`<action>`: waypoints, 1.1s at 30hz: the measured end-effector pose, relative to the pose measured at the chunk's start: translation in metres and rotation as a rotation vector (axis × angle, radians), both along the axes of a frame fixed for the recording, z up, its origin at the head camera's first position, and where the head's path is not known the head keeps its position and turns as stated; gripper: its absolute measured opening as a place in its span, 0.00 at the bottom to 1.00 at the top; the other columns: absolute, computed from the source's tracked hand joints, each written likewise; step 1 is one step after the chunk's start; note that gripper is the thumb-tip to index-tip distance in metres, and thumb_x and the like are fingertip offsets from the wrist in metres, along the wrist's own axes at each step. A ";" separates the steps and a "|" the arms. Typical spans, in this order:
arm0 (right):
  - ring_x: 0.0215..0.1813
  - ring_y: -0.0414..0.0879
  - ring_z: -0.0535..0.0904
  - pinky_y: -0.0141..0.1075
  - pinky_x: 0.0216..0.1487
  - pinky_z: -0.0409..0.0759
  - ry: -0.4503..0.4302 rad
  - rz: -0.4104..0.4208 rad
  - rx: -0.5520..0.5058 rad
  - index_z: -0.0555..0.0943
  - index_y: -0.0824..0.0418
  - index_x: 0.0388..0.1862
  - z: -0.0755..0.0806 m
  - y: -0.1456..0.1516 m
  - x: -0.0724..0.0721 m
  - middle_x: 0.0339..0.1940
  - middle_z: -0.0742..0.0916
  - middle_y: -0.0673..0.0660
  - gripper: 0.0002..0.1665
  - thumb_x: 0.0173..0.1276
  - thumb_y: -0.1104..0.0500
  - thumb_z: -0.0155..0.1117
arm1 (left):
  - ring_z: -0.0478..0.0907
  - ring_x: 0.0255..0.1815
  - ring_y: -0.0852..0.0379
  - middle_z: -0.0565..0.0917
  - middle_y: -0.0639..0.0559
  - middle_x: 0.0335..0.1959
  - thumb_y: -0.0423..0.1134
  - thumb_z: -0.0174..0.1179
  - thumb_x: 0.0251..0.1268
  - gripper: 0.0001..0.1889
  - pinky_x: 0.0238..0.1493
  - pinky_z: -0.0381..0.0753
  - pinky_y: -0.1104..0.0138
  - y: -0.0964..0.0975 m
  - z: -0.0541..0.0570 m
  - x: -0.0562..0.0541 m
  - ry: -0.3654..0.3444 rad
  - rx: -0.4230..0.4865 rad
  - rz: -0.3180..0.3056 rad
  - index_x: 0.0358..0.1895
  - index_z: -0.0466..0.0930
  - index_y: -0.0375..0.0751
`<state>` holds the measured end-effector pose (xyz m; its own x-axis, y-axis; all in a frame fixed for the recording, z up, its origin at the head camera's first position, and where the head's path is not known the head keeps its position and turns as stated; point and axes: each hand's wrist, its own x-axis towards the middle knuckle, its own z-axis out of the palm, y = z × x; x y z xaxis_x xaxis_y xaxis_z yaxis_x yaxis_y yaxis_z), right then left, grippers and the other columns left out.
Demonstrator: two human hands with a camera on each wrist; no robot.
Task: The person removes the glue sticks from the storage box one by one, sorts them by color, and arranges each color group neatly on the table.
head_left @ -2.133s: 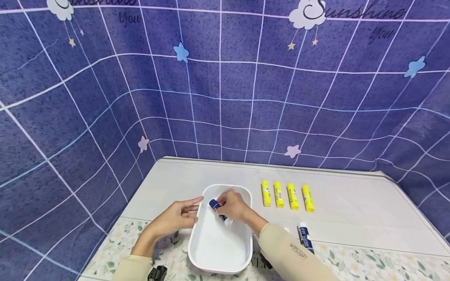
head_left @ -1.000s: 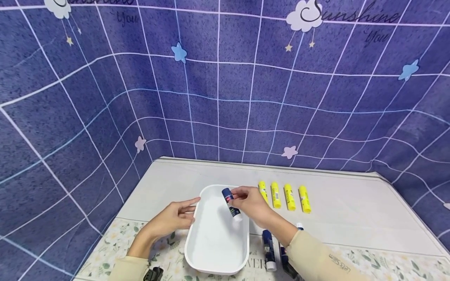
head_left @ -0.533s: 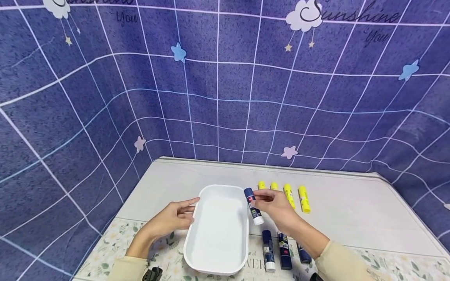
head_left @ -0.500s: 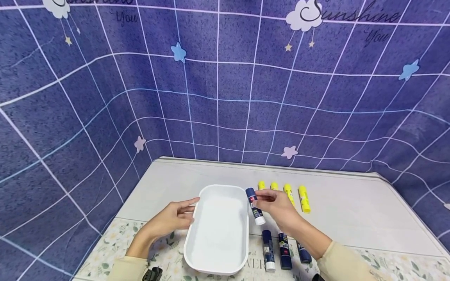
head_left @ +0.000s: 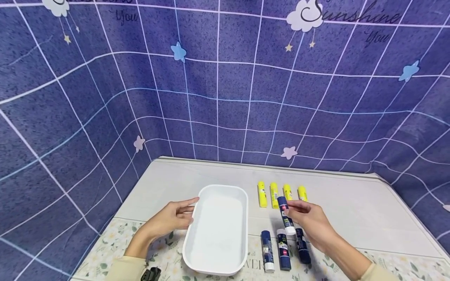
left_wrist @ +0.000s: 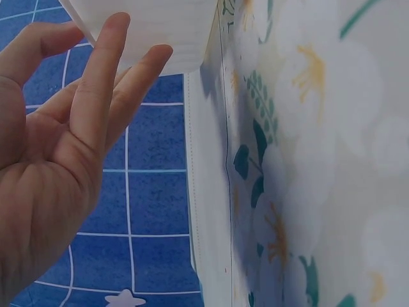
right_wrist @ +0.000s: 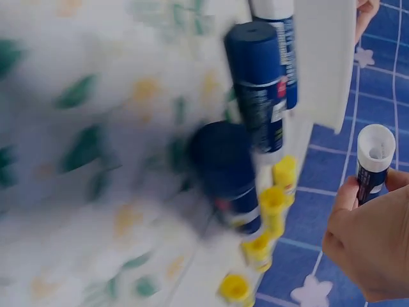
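Observation:
My right hand (head_left: 313, 222) pinches a dark blue glue stick (head_left: 285, 216) between thumb and fingers, its white end pointing down toward me. In the right wrist view the white end of this glue stick (right_wrist: 376, 147) faces the camera. Beneath it, three more dark blue glue sticks (head_left: 267, 249) lie side by side on the cloth. My left hand (head_left: 170, 218) touches the left side of a white rectangular tray (head_left: 216, 230), fingers extended. The left wrist view shows fingertips (left_wrist: 160, 54) against the tray's outer wall (left_wrist: 182, 32). Nothing lies in the tray.
Several yellow glue sticks (head_left: 262, 195) stand in a row farther back on the table, partly overlapped by the held one. A floral cloth (head_left: 116, 234) covers the table's near part. Behind the table's back edge hangs a purple-blue grid-patterned curtain (head_left: 232, 113).
My right hand has lifted the dark blue glue stick out of the tray and carried it right, over the three lying ones. My left hand stays at the tray's side.

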<state>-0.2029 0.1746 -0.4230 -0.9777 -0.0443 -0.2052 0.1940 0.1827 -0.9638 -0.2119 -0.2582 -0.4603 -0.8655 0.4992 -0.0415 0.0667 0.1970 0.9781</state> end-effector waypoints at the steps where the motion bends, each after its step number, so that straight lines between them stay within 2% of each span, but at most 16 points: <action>1: 0.49 0.37 0.83 0.24 0.51 0.85 -0.005 -0.009 -0.004 0.72 0.75 0.70 -0.003 0.005 0.001 0.52 0.85 0.57 0.32 0.71 0.63 0.66 | 0.72 0.73 0.30 0.68 0.22 0.73 0.30 0.61 0.72 0.39 0.58 0.89 0.63 0.000 0.000 0.000 0.001 -0.001 0.003 0.81 0.52 0.28; 13: 0.51 0.33 0.80 0.24 0.52 0.84 -0.111 -0.075 0.038 0.64 0.74 0.75 -0.021 0.063 0.012 0.60 0.82 0.57 0.38 0.76 0.56 0.64 | 0.69 0.73 0.27 0.66 0.21 0.74 0.27 0.59 0.72 0.39 0.58 0.89 0.62 -0.002 0.002 0.002 0.005 -0.005 0.012 0.81 0.51 0.26; 19: 0.49 0.34 0.80 0.26 0.48 0.86 -0.184 -0.126 0.076 0.63 0.76 0.75 -0.035 0.084 0.017 0.57 0.84 0.59 0.42 0.73 0.55 0.67 | 0.73 0.72 0.31 0.68 0.22 0.73 0.30 0.60 0.72 0.38 0.58 0.88 0.62 0.000 0.004 0.001 0.015 -0.022 0.011 0.80 0.53 0.27; 27: 0.48 0.37 0.83 0.32 0.46 0.89 -0.215 -0.159 0.073 0.67 0.79 0.71 -0.051 0.094 0.023 0.55 0.87 0.62 0.41 0.68 0.58 0.71 | 0.73 0.72 0.31 0.68 0.23 0.74 0.30 0.60 0.72 0.38 0.57 0.89 0.61 -0.002 0.006 0.000 -0.002 -0.027 0.018 0.81 0.53 0.30; 33: 0.47 0.40 0.84 0.36 0.46 0.91 -0.209 -0.148 0.130 0.70 0.81 0.69 -0.059 0.095 0.026 0.53 0.87 0.64 0.39 0.67 0.61 0.73 | 0.73 0.72 0.30 0.67 0.22 0.74 0.29 0.59 0.72 0.38 0.57 0.89 0.59 -0.001 0.001 -0.001 -0.013 -0.024 0.016 0.81 0.52 0.30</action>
